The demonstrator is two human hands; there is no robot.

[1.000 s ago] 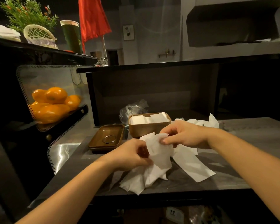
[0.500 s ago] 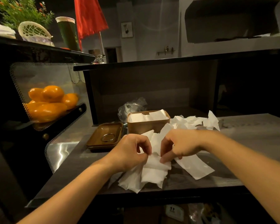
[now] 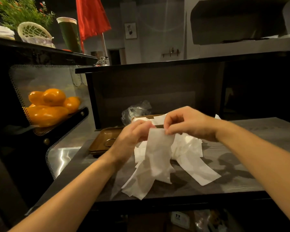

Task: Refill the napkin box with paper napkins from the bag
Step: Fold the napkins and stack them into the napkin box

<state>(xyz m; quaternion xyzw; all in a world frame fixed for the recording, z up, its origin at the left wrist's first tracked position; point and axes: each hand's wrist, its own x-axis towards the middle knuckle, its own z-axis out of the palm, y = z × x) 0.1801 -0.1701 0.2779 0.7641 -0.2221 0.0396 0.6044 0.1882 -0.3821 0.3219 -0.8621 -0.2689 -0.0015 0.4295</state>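
Note:
My left hand [image 3: 132,136] and my right hand [image 3: 189,124] both pinch the top edge of a white paper napkin [image 3: 156,158] that hangs down above the counter. Under it lies a loose heap of napkins [image 3: 187,148], one strip [image 3: 199,169] reaching toward the counter's front. The brown napkin box [image 3: 137,118] stands just behind my hands, mostly hidden by them, with white napkins showing in it. A crumpled clear plastic bag [image 3: 134,111] sits behind the box on the left.
A brown lid or tray [image 3: 102,141] lies left of the box on the grey counter [image 3: 258,173]. Oranges [image 3: 49,104] sit behind a perforated panel at left. A dark back wall closes the counter; a shelf above holds a plant, basket and cup.
Both hands have lifted from the heap, raising one napkin so that it now hangs stretched between them in front of the box.

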